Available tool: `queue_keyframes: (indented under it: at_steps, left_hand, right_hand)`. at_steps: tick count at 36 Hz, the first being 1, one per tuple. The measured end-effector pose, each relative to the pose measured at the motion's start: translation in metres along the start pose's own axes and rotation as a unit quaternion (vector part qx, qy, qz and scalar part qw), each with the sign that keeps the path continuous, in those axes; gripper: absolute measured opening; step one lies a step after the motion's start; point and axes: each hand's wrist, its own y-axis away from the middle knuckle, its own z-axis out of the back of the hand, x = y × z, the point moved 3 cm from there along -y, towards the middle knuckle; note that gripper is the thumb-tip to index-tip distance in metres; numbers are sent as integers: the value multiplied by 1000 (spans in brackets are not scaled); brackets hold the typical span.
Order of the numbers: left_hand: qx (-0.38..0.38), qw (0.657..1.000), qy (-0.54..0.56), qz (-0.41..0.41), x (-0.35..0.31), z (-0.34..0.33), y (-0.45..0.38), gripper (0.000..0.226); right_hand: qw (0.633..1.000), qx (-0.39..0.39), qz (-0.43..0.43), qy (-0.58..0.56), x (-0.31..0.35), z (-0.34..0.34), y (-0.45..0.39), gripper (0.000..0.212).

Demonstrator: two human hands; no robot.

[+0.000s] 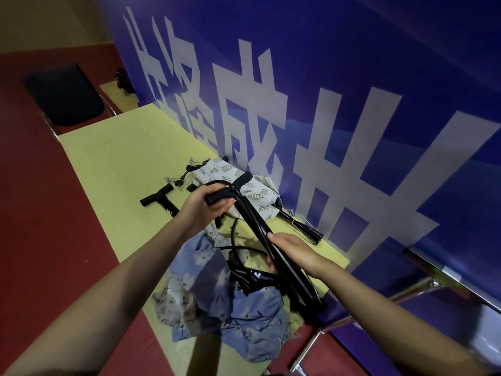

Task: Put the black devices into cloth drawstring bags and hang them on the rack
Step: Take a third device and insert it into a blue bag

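Note:
I hold a long black device (253, 215), a tube with a T-handle and a thin hose, above the yellow table (108, 164). My left hand (202, 206) grips its handle end. My right hand (294, 252) grips the tube lower down. Below them lies a blue floral cloth drawstring bag (217, 302) with more black parts (252, 278) on it. A white leaf-print bag (257, 191) lies by the wall, and another black T-handled device (162, 200) rests on the table to the left.
A blue banner with white characters (298, 104) stands right behind the table. A black chair seat (63, 95) sits at far left on the red floor. A metal frame (406, 297) shows at lower right. Black clips with cords (303, 226) lie near the banner.

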Motion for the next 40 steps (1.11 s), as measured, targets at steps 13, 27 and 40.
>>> queue_keyframes:
  at_steps: [13, 27, 40]
  left_hand:
    - [-160, 896, -414, 18, 9, 76, 27, 41]
    - [-180, 794, -576, 75, 83, 127, 63, 31]
    - [-229, 788, -530, -212, 42, 64, 55, 39]
  right_hand:
    - [992, -82, 26, 91, 8, -28, -37, 20]
    - [987, -153, 6, 39, -3, -21, -40, 12]
    - [992, -129, 3, -15, 0, -15, -29, 8]
